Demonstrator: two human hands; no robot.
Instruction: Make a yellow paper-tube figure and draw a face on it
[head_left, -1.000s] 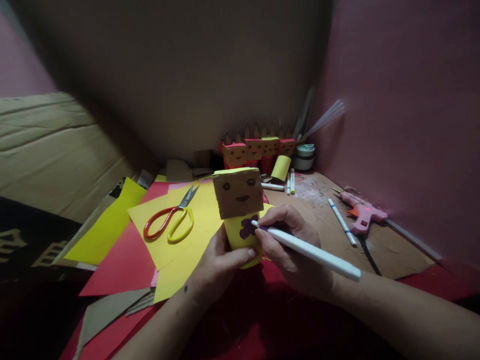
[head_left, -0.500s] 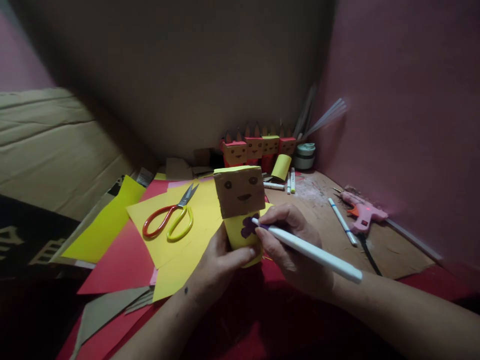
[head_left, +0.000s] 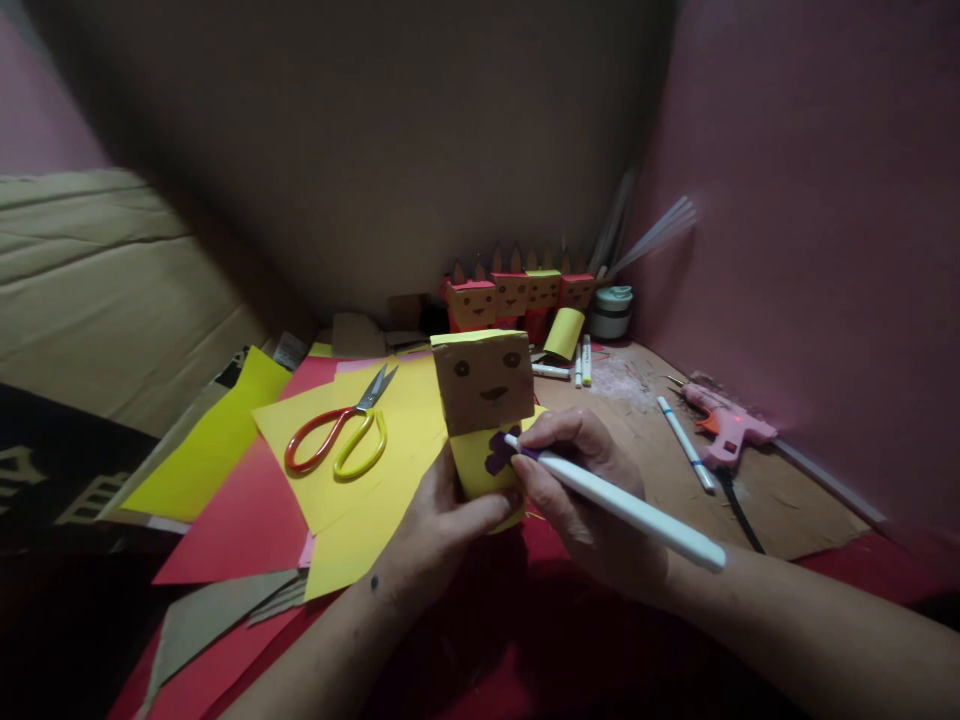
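Note:
A paper puppet (head_left: 484,385) with a brown cardboard face and a yellow paper body stands upright in front of me. My left hand (head_left: 446,530) is closed round its lower body, thumb across the front. Between the fingers and thumb of my right hand (head_left: 581,490) is a white marker (head_left: 637,508) with a purple collar. Its tip is at a dark purple flower shape (head_left: 498,455) on the yellow body; whether it touches is too small to tell. Eyes, a nose and a mouth are drawn on the cardboard.
Scissors (head_left: 349,425) lie on yellow paper (head_left: 292,430) at the left. Several similar puppets (head_left: 472,300) stand at the back, beside a yellow paper tube (head_left: 564,334) and a lidded jar (head_left: 611,312). On the right are a pink glue gun (head_left: 727,420) and a blue-banded marker (head_left: 685,445).
The puppet has shifted and turned slightly to the right in my left hand. The marker stays at the purple flower, with my right hand almost in the same place.

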